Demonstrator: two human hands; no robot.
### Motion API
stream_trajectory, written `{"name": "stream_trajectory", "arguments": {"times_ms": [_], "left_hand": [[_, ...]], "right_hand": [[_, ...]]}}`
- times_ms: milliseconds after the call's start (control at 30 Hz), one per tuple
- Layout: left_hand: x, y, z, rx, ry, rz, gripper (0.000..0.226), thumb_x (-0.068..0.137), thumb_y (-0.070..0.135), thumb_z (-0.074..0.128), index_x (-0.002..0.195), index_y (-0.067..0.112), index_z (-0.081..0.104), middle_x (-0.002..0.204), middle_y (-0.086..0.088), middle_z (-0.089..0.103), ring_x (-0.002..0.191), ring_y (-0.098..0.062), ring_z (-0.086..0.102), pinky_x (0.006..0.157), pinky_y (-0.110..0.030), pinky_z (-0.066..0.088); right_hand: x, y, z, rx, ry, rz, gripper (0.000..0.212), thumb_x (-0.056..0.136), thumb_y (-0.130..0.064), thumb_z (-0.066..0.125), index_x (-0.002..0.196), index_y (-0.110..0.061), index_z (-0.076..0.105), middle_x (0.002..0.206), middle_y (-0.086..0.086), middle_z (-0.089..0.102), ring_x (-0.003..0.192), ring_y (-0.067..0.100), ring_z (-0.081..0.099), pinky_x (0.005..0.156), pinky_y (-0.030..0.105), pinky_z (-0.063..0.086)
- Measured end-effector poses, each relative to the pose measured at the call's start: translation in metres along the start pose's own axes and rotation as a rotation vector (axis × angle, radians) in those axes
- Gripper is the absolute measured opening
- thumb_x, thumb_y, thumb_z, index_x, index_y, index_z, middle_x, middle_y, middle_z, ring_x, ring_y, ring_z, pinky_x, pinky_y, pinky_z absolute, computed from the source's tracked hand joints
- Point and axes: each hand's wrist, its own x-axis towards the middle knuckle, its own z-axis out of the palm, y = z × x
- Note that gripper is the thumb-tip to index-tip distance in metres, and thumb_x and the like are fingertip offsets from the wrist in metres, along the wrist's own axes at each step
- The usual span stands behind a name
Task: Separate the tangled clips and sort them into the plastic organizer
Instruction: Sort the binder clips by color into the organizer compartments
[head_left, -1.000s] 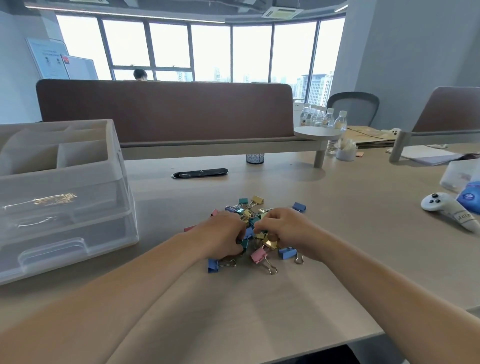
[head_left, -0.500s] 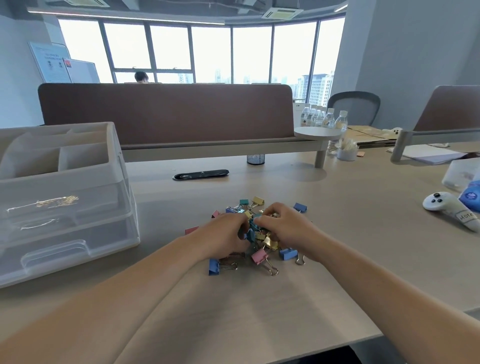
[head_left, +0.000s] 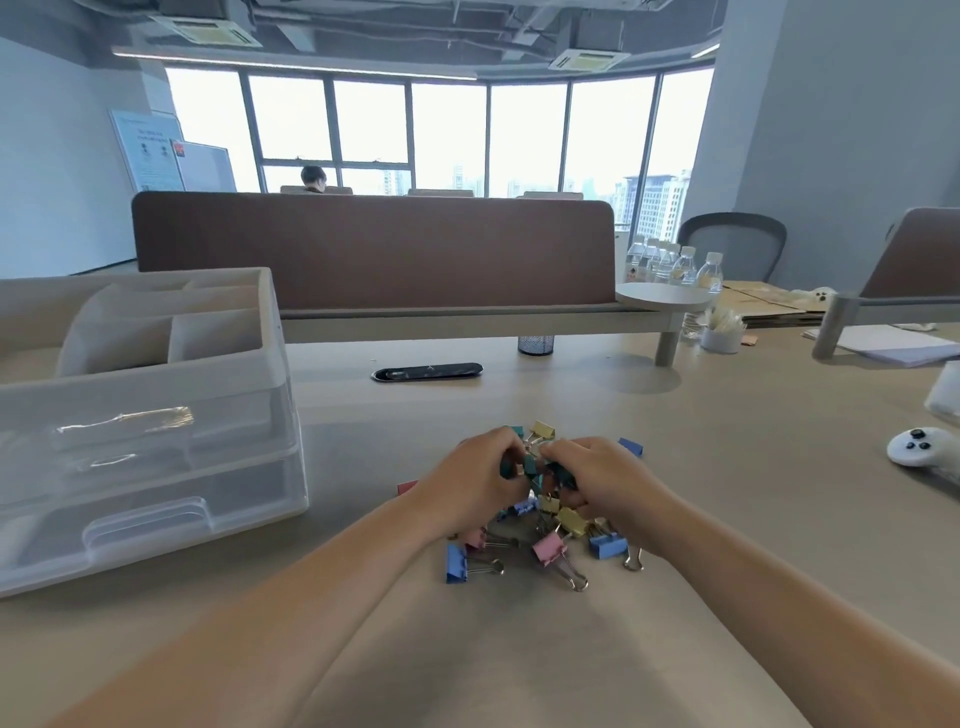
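Sorting barely begun: left grip (head_left: 475, 480) and right grip (head_left: 605, 480) both pinch green clips (head_left: 530, 465) just above the pile (head_left: 550, 525) on the counter (head_left: 519, 649); no clips visible in the organizer (head_left: 156, 415), well apart at left.

The tangled pile of small pastel binder clips (head_left: 571, 522), blue, pink, yellow and teal with wire handles, lies spread at mid-frame. At its 12 o'clock a dark teal knot of clips (head_left: 531, 466) is raised, pinched between the left hand (head_left: 478, 480) and right hand (head_left: 608, 480). The clear plastic two-drawer organizer (head_left: 156, 467) stands upright at the pile's 9 o'clock, well apart.
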Motion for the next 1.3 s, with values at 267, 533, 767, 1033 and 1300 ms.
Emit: {"name": "stream_trajectory", "arguments": {"times_ms": [267,533,767,1033,1300], "left_hand": [[-0.012,0.007,-0.057,-0.058,0.128,-0.035,0.009,0.088,0.026,0.061,0.093,0.022,0.055,0.083,0.004,0.059,0.071,-0.011,0.053,0.060,-0.026,0.042],[-0.058,0.002,-0.188,0.017,0.309,-0.213,0.012,0.088,0.027,0.060,0.097,0.020,0.056,0.080,0.005,0.060,0.065,-0.010,0.052,0.056,-0.024,0.037],[-0.106,-0.030,-0.295,0.111,0.414,-0.472,0.018,0.087,0.024,0.058,0.103,0.015,0.059,0.091,0.000,0.065,0.068,-0.013,0.056,0.061,-0.027,0.043],[-0.131,-0.087,-0.363,0.145,0.412,-0.700,0.017,0.080,0.007,0.058,0.094,-0.002,0.063,0.078,-0.016,0.060,0.062,-0.025,0.056,0.061,-0.035,0.049],[-0.153,-0.114,-0.377,0.155,0.437,-0.671,0.022,0.088,0.007,0.053,0.102,0.003,0.069,0.101,-0.012,0.069,0.088,-0.025,0.066,0.084,-0.036,0.054]], "right_hand": [[0.013,-0.051,0.011,-0.085,0.047,-0.157,0.039,0.092,-0.041,0.053,0.075,-0.008,0.065,0.064,0.002,0.057,0.055,0.016,0.041,0.053,0.028,0.031],[0.019,-0.157,0.061,-0.049,-0.092,-0.321,0.051,0.088,-0.060,0.058,0.083,-0.010,0.066,0.067,0.001,0.051,0.052,0.013,0.043,0.047,0.023,0.032],[0.029,-0.252,0.147,0.079,-0.364,-0.373,0.030,0.079,-0.037,0.080,0.085,-0.009,0.070,0.076,0.004,0.055,0.049,0.011,0.039,0.045,0.020,0.031],[0.064,-0.319,0.233,0.003,-0.350,-0.347,0.026,0.075,-0.031,0.083,0.068,-0.013,0.066,0.074,0.008,0.051,0.059,0.020,0.037,0.048,0.026,0.032],[0.069,-0.350,0.283,-0.100,-0.365,-0.340,0.035,0.093,-0.042,0.059,0.085,-0.008,0.056,0.070,0.007,0.046,0.055,0.018,0.038,0.053,0.028,0.034]]}}
